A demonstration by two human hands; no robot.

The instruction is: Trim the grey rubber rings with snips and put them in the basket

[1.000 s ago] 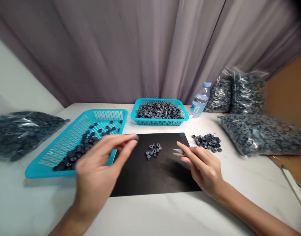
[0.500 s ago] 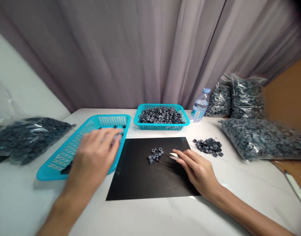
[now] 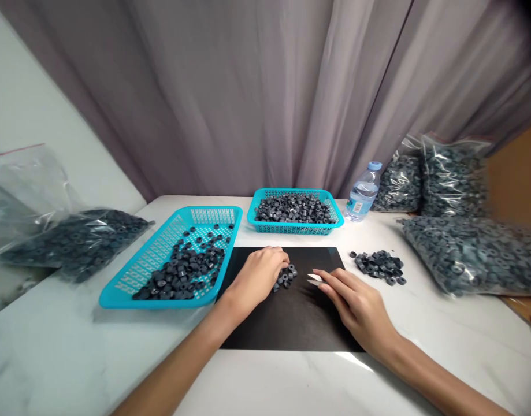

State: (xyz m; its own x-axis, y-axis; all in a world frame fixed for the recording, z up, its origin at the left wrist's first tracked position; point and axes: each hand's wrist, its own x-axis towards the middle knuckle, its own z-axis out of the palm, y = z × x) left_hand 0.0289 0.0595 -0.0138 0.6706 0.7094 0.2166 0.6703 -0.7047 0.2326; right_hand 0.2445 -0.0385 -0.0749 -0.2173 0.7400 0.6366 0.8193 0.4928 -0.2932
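My left hand [image 3: 262,273] is over the black mat [image 3: 286,329], its fingers curled down at the left side of a small group of grey rings [image 3: 286,278]. Its fingertips are partly hidden, so what they pinch, if anything, cannot be made out. To the right of those rings, my right hand [image 3: 356,300] holds slim pointed metal tweezers [image 3: 315,278] between thumb and fingers. The two tips point left and stand slightly apart, with nothing visible between them. A larger heap of grey rings [image 3: 380,266] lies on the table beyond my right hand.
A blue basket [image 3: 118,283] with dark rings stands at left, and a smaller blue basket [image 3: 295,229] full of rings is behind the mat. A water bottle [image 3: 363,193] stands at back right. Bags of rings lie at left [image 3: 92,237] and right [image 3: 477,254].
My left hand, holding a dark ring at first, moved over the left basket, then right to the rings on the mat. My right hand keeps the tweezers at nearly the same place.
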